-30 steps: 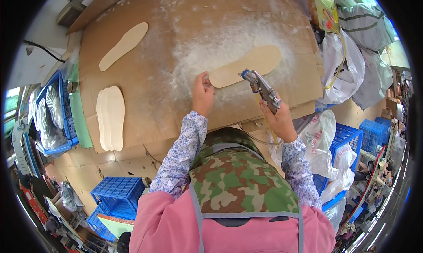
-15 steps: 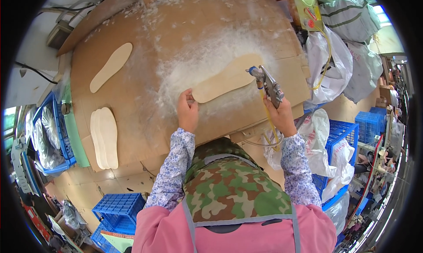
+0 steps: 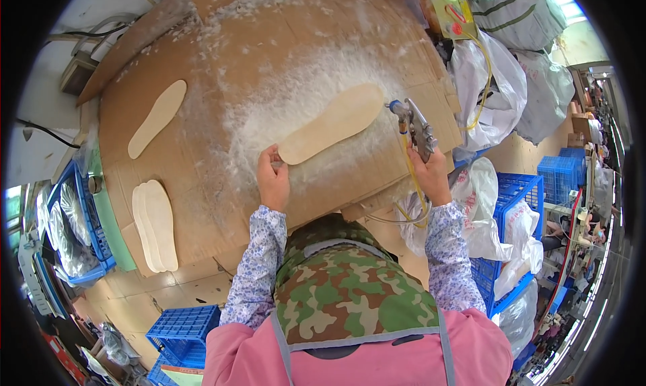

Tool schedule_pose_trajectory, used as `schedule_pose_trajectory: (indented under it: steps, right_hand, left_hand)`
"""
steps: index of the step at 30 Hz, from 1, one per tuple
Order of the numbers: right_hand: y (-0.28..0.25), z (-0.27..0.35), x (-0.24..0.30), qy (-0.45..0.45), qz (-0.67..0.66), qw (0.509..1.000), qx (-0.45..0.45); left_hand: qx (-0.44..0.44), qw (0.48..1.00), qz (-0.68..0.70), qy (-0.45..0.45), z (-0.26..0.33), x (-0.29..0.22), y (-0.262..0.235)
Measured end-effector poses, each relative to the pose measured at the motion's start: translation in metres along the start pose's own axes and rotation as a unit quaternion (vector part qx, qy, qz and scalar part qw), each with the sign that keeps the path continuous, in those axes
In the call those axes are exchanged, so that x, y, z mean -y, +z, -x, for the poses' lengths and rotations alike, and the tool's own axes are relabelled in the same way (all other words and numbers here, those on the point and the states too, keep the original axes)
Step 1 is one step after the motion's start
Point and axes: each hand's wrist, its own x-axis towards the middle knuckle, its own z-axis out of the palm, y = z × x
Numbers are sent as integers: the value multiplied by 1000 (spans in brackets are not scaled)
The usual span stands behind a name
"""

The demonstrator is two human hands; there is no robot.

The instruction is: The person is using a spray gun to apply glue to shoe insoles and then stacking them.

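Note:
A large cream insole (image 3: 333, 124) lies aslant on the cardboard-covered table (image 3: 222, 204), amid whitish residue. My left hand (image 3: 273, 181) is at its near left end, with the fingers curled and the thumb close below, pinching the edge. A metal spray gun (image 3: 421, 132) with a blue-collared nozzle is gripped in my right hand (image 3: 431, 174). Its nozzle points left, just right of the insole's far end. A yellow hose (image 3: 411, 174) hangs down from the gun. To the left lie a single insole (image 3: 157, 119) and a small overlapping stack of insoles (image 3: 156, 226).
Blue crates (image 3: 182, 329) stand on the floor at the lower left, and another blue crate (image 3: 501, 218) with white plastic bags is to the right. Large sacks (image 3: 521, 16) and a yellow container (image 3: 452, 11) are at the far right. A blue basket (image 3: 81, 214) sits by the table's left edge.
The spray gun has moved off the insole's far end to its right side. The view has shifted slightly, and my left hand stays at the insole's near end.

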Motion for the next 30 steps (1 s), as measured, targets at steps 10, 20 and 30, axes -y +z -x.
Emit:
schedule_pose_trajectory:
  steps: [10, 20, 30]
  right_hand:
    - [19, 42, 23, -23, 13, 999, 47]
    - [38, 61, 53, 1, 21, 993, 119]
    - [45, 50, 60, -18, -12, 992, 122]
  left_hand:
    - [12, 1000, 7, 21, -1, 1, -4]
    - [15, 1000, -3, 25, -2, 4, -7]
    - [14, 1000, -4, 25, -1, 4, -6]
